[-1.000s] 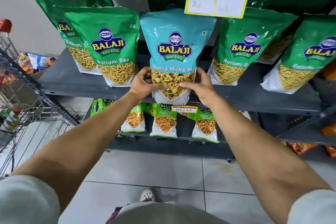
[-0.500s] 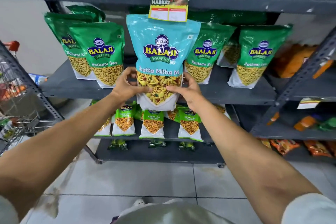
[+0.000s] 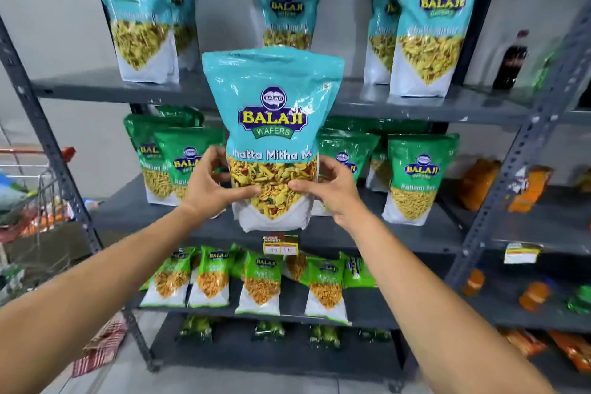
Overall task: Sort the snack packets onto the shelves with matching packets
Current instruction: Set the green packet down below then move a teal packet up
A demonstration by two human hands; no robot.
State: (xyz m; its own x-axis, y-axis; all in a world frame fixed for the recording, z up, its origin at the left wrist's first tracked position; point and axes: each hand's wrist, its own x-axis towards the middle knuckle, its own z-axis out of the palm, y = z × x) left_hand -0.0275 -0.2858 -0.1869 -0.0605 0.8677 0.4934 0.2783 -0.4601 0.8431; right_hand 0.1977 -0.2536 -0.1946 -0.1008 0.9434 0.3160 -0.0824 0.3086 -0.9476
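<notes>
I hold a teal Balaji Khatta Mitha packet (image 3: 273, 112) upright in front of the rack. My left hand (image 3: 209, 185) grips its lower left side and my right hand (image 3: 331, 187) its lower right side. Matching teal packets (image 3: 430, 22) stand on the top shelf (image 3: 224, 96), with a gap between them at centre right. Behind the held packet, green Ratlami Sev packets (image 3: 419, 176) stand on the middle shelf (image 3: 383, 233). Small green packets (image 3: 260, 281) lie on the shelf below.
A shopping trolley (image 3: 38, 198) with mixed goods stands at the left. A second rack at the right holds orange packets (image 3: 531, 189) and a dark soda bottle (image 3: 511, 61). Grey slotted uprights (image 3: 524, 150) frame the shelves.
The teal packet has been lifted off the middle shelf among the green packets and raised toward the top shelf. My view has tilted up, and the teal row has come into sight.
</notes>
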